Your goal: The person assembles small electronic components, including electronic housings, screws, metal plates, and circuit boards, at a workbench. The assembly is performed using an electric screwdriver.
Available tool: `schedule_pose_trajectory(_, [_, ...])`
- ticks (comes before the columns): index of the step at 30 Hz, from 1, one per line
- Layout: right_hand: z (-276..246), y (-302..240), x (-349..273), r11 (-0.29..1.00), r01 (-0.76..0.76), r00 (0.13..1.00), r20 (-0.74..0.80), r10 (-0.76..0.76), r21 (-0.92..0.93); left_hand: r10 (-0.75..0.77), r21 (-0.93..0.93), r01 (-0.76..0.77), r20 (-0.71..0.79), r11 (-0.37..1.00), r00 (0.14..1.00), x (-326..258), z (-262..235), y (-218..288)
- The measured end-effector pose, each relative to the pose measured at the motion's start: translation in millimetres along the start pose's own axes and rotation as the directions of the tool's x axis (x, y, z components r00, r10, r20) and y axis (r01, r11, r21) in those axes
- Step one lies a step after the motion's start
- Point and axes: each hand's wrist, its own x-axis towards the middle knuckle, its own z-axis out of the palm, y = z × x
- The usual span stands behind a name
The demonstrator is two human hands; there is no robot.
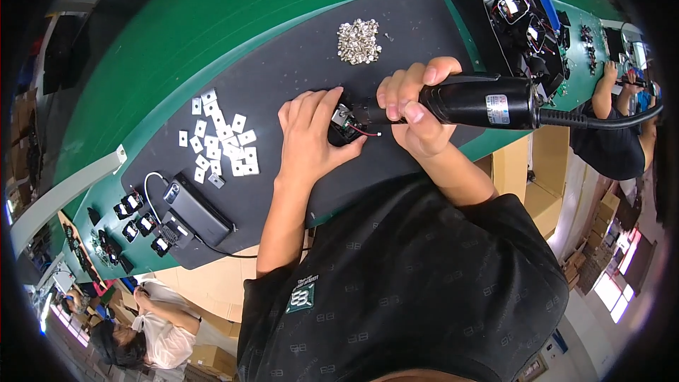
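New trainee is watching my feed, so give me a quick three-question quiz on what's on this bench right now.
1. True or false: the right hand grips a black electric screwdriver.
2. What does the left hand press onto the dark mat?
A. a small black part with a red wire
B. a cardboard box
C. a green cup
3. Fill in: the pile of silver screws lies ____ the hands, farther from the person.

Key: 1 true. 2 A, the small black part. 3 beyond. The white square pieces lie to the left.
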Motion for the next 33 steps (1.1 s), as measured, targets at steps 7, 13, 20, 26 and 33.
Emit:
schedule_pose_trajectory(7, [0.2,1.7,3.7,1.0,0.003,0.986,0.169,0.001,-0.026,-0.023,-0.028,0.023,0.004,0.999,1.0,-0.3,-2.3,-2.0])
schedule_pose_trajectory(13, [-2.9,3.1,7.0,1.0,-0.023,0.967,0.252,0.023,-0.005,-0.025,-0.032,0.026,0.01,0.999,1.0,0.5,-4.1,-0.9])
schedule_pose_trajectory(20, [-0.8,1.8,11.2,0.999,-0.019,0.945,0.326,0.029,-0.036,-0.017,-0.027,0.017,-0.011,0.999,1.0,-2.0,-3.3,-2.9])
schedule_pose_trajectory(26, [-0.9,8.2,18.4,0.992,0.029,0.895,0.438,-0.081,0.124,-0.019,-0.06,0.018,-0.024,0.998,1.0,-1.3,-4.0,-5.2])
schedule_pose_trajectory(33, [8.2,3.1,23.5,0.995,-0.094,0.836,0.54,0.095,-0.03,-0.005,-0.105,0.002,-0.025,0.994,1.0,-6.6,-7.4,-11.0])
